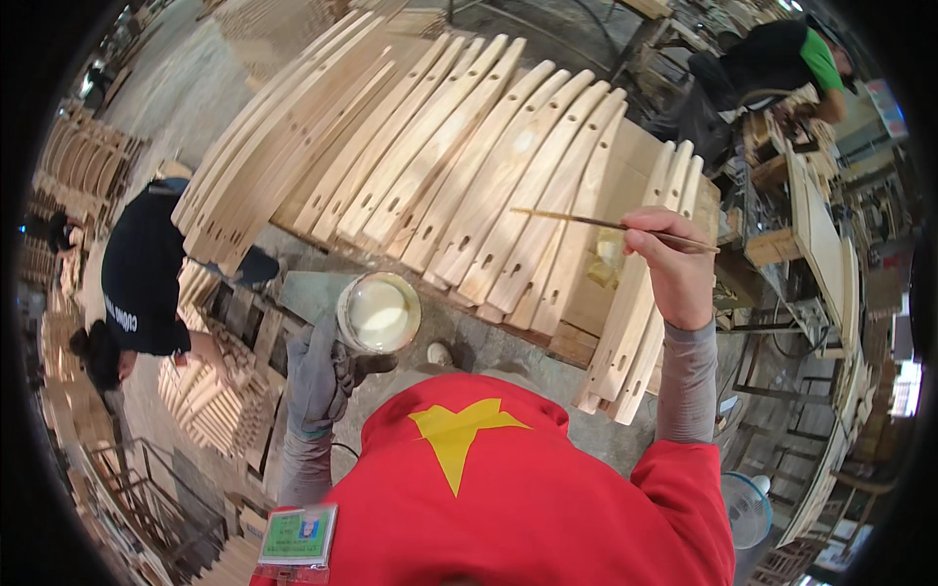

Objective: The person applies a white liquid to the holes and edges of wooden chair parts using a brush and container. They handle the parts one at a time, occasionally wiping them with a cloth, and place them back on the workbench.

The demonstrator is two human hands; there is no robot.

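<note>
My left hand, in a grey glove, is closed around the side of a round tub of whitish liquid, held in front of my body. In the bare fingers of my right hand is a thin stick, dark at the held end and paler towards its tip. Whether it ends in bristles I cannot tell. Its tip hangs over several curved pale wooden pieces, laid side by side. These pieces have slots near their near ends and round holes near their far ends.
A yellowish lump lies beside the wooden pieces, near my right hand. At left a person in dark clothes bends by a stack of wood pieces. Another person works at far right. A clear container stands low at right.
</note>
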